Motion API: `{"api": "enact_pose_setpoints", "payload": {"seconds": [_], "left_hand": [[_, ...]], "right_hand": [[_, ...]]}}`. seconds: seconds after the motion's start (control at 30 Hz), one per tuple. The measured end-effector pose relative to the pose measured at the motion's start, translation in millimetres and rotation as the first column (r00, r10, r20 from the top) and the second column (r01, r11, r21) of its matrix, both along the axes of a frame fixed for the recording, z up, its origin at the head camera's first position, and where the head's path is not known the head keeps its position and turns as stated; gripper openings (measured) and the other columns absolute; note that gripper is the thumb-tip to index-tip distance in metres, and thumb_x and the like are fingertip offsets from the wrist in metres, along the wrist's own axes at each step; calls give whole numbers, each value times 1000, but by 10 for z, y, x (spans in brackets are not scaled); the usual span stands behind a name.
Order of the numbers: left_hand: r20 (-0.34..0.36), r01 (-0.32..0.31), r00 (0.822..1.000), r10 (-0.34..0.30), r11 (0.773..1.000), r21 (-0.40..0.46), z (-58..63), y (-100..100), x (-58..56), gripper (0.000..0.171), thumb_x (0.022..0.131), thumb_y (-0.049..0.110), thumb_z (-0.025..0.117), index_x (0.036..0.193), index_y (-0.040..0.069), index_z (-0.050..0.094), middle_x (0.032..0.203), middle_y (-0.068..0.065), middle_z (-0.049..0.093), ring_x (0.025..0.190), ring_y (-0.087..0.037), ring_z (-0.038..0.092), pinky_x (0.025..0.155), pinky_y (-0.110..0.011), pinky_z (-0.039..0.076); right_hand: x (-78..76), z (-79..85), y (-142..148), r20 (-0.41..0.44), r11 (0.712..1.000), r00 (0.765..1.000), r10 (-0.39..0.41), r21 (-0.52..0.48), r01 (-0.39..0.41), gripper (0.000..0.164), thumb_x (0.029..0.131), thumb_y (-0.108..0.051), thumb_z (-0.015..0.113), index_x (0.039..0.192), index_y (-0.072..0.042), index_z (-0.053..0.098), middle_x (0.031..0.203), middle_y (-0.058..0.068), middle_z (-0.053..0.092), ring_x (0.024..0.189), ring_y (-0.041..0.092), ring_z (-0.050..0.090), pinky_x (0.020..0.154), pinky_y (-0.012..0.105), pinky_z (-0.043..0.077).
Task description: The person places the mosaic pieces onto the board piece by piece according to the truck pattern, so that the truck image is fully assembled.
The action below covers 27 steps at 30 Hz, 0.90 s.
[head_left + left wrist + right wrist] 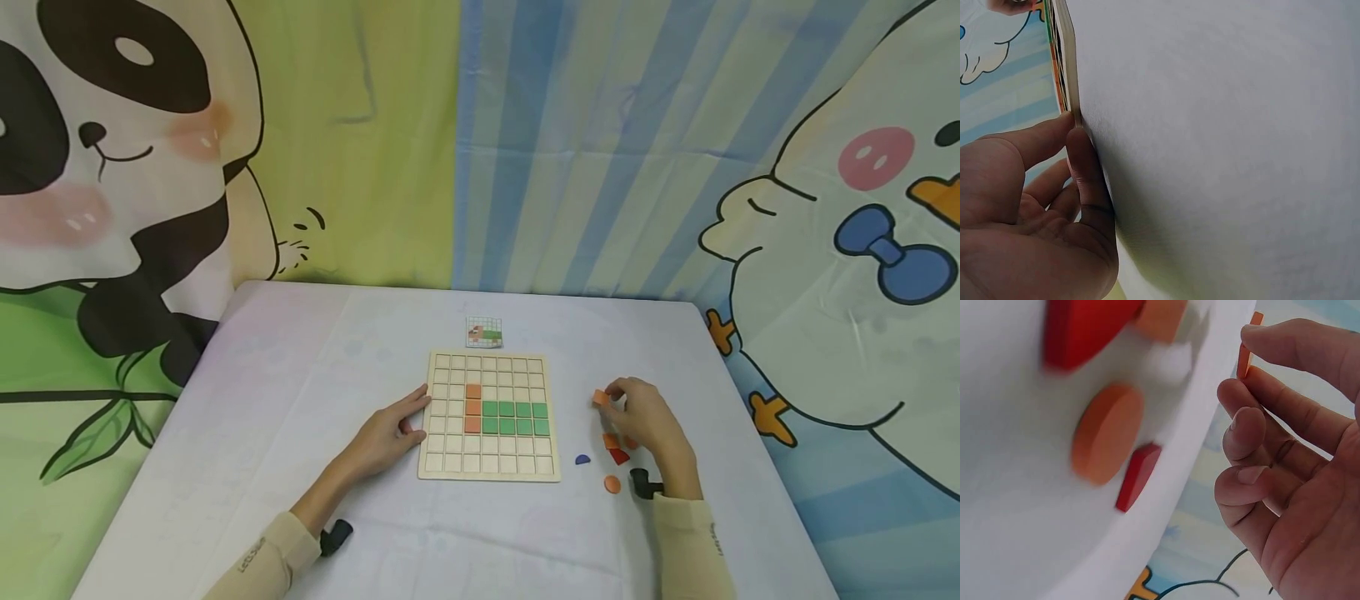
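Observation:
A pale wooden grid board (450, 458) lies flat, bearing 3 orange squares (472, 408) stacked in a column and several green squares (514, 418) in two rows to their right. My left hand (386, 433) is at its left side, fingertips and thumb tip touching the edge; the left wrist view shows them against the board's side (1072, 62). Over the table to the right, my right hand (648, 417) pinches an orange square tile (1245, 359) between thumb and fingers. Below that hand lie an orange tile (611, 442) and a red piece (618, 456).
Nearer the front lies an orange round piece (612, 484), and a blue half-round piece (582, 459) sits just right of the board. A small picture card (483, 332) lies behind the board on the white tablecloth (360, 333). Printed curtains (585, 167) hang at the back.

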<state>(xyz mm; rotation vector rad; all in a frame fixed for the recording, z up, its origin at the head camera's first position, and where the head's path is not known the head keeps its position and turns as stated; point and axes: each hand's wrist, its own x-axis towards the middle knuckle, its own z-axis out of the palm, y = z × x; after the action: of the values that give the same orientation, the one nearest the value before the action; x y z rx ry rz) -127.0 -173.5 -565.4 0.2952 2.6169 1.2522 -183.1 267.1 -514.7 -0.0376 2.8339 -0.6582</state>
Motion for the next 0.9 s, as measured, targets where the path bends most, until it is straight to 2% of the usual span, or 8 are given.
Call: {"api": "enact_pose_setpoints", "payload": {"seconds": [0.23,0.53,0.9], "left_hand": [[2,-3,1000,3,1000,3,-6,-1,-2,67,98,10,74,159,8,48,175,-1,34,75,-7,50,76,-24,41],[3,-1,1000,1,1000,7,-9,-5,-3,67,98,10,74,159,8,48,175,0,34,75,-7,50,75,-24,41],[6,0,1000,0,1000,11,-20,-9,-9,67,98,10,74,159,8,48,175,0,33,75,-7,50,76,-24,41]], "right_hand": [[37,54,-188,-42,998,997,62,-21,-63,32,98,-21,74,124,-2,71,118,17,70,71,20,57,57,32,49],[69,83,-442,-111,989,983,145,12,-144,28,97,-25,77,116,-4,74,110,11,73,79,20,57,69,31,50],[102,100,-756,-171,968,953,252,30,-250,21,94,-22,80,109,-7,75,103,6,72,80,17,56,73,31,51]]}}
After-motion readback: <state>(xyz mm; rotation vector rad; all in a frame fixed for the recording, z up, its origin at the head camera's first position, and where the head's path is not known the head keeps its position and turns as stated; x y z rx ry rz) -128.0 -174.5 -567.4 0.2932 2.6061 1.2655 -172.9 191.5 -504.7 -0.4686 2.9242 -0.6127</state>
